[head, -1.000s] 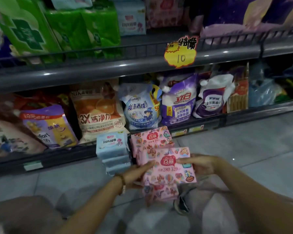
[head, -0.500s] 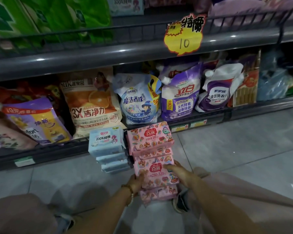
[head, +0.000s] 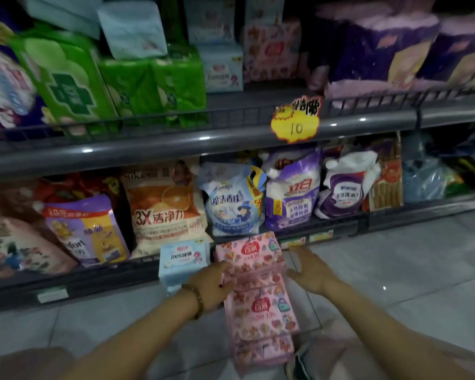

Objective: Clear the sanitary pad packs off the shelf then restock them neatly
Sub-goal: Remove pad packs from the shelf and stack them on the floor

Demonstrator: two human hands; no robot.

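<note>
Curling onto the left edge of the pink pad packs [head: 261, 308], the left hand [head: 213, 283] has its thumb on top and its fingers bent against the side, just under the topmost pack. A bead bracelet [head: 195, 297] sits on that wrist. Right of centre, the right hand [head: 311, 272] is spread flat with straight fingers and holds nothing. It lies just beside the pile's right edge, and I cannot tell whether it touches the wrapper. Both forearms rise from the bottom corners of the frame and converge on the pile, palms roughly facing each other.

The packs look light and soft, squashy under a squeeze, and their glossy film probably lets one slide on another. A pile lifted by its top would likely shear apart. The sounder hold is on the two short sides, palms pressing inward and fingertips hooked under the lowest pack taken.

That pile stands on the tiled floor [head: 395, 270] at lower centre, in front of the bottom shelf [head: 93, 281], its lower packs jutting toward the camera. Pale blue packs [head: 180, 259] are stacked just to its left, partly behind the left hand. Detergent pouches [head: 231, 204] fill the bottom shelf. At top centre, the upper shelf [head: 176, 141] carries another pink pack [head: 269, 50].
</note>
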